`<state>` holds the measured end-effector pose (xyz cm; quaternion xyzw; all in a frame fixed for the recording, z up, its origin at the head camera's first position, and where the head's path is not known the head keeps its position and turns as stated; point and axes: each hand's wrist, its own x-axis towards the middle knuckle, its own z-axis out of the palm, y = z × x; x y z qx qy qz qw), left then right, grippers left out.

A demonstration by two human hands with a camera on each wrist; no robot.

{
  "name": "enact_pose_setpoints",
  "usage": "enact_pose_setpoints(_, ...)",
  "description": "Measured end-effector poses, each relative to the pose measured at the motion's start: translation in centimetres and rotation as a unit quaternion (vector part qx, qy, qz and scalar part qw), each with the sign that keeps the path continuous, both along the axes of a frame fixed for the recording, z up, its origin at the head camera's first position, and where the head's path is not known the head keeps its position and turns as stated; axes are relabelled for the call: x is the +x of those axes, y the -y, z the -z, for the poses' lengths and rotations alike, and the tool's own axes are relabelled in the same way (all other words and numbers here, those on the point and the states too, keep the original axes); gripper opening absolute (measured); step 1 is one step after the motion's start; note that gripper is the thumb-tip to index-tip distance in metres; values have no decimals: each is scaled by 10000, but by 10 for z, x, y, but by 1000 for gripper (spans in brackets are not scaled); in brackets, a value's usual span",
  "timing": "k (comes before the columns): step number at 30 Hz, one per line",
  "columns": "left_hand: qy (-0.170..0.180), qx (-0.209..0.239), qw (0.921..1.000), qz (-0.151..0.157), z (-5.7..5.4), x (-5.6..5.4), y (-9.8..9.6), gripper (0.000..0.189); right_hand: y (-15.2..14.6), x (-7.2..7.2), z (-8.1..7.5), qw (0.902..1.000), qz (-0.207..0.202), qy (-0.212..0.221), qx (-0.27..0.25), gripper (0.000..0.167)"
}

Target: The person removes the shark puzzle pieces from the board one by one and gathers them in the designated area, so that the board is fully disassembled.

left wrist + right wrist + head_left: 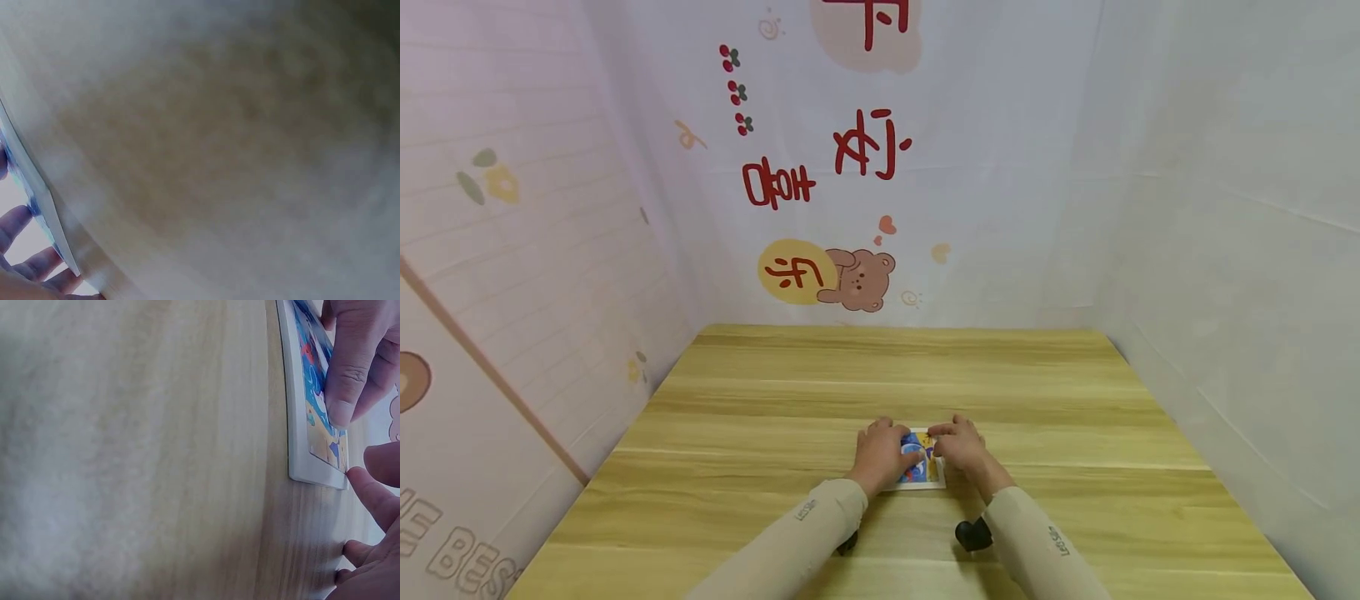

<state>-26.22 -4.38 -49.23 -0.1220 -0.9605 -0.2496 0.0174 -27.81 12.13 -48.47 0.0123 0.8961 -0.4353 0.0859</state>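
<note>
A flat white-framed picture board [934,471] with a blue and yellow cartoon picture lies on the table before me. My left hand [878,454] rests over its left side. In the right wrist view the left thumb [350,381] lies on the picture [319,415]. Along the board's edge [53,219], the left wrist view shows several spread left fingers [39,264]. My right hand [962,443] is at the board's right side. One of its fingers [372,494] reaches the frame's corner, the thumb is raised, and other fingertips touch the table.
The wood-grain table [760,383] extends around the board on all sides. White printed cloth [1000,208] hangs behind it and along both sides. Black objects [973,535] show under both sleeves near the wrists.
</note>
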Motion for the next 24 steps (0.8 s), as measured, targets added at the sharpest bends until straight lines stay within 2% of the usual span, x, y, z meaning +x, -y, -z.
enact_pose_setpoints(6,-16,-30,10000,43,0,0,1,45,-2,-1,0,9999,55,60,-128,47)
enact_pose_setpoints(11,-8,88,9999,89,-2,1,3,44,-3,-3,1,9979,169,217,-584,48)
enact_pose_setpoints(16,-13,16,9999,118,0,0,3,45,-4,-2,1,9950,289,354,-884,46)
enact_pose_setpoints(24,-76,-43,9999,129,5,-2,4,47,-3,2,1,9981,55,-85,-615,38)
